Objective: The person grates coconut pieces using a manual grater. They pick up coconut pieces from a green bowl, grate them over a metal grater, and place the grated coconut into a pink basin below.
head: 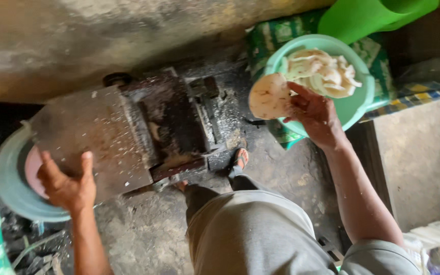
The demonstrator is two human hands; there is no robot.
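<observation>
Down at the far left, a round grey-green basin (7, 179) sits on the floor with a pink dish (32, 170) inside it, tucked partly under the sloping metal chute (90, 140) of a grimy machine (171, 122), so whatever slides off the chute would drop into it. The person's left hand (67, 184) lies with fingers spread and palm flat against the lower edge of that chute, gripping nothing; it looks braced there to steady the plate or the body leaning over it. White flecks dot the chute and the dark machine body beside it, which fits with something pale being shaved there. Below the machine a sandalled foot (238, 159) is planted on the concrete floor (143, 229), close in, keeping the person near the work. Further right, the right hand (314, 114) is closed on a pale, speckled round slice (270, 97), pinched at its edge between thumb and fingers and held just above the rim of a light green bowl (355, 104). That bowl is heaped with similar white pieces (322, 71) and rests raised on a patterned green cloth (273, 35), within easy arm's reach of the machine.
</observation>
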